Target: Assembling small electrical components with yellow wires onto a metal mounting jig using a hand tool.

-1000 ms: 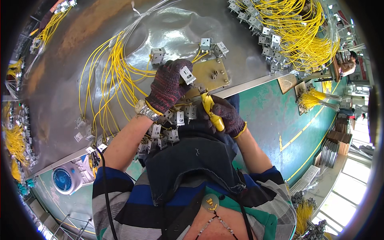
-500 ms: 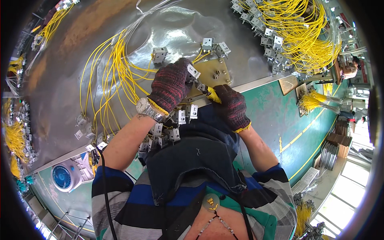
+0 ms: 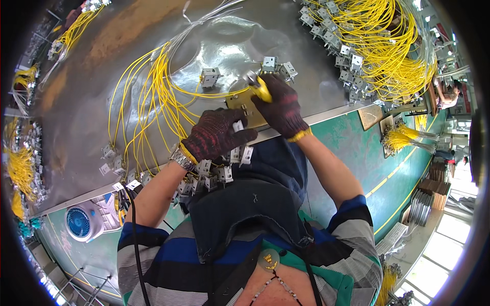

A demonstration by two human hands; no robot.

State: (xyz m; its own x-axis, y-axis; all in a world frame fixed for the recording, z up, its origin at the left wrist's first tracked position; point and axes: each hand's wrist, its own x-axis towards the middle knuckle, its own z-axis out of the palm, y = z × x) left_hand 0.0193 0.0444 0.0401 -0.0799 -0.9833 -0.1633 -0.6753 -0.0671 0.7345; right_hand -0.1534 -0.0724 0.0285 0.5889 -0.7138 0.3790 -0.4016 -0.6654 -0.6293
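The right hand [image 3: 279,104] has its grip closed around a yellow-handled tool [image 3: 263,92], above the far right side of the brass plate [image 3: 254,118]. The left hand [image 3: 217,132], at the plate's near left, pinches a metal piece [image 3: 238,126] (mostly hidden by the glove). Left of the plate, yellow wires [image 3: 159,94] fan across the surface [image 3: 76,127]; beyond it sit two grey boxes [image 3: 269,63].

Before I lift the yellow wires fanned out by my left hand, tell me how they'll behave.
The yellow wires will likely bend easily, given their loose curves. They may tangle, since strands cross. Metal boxes at their lower ends would probably weigh those down.
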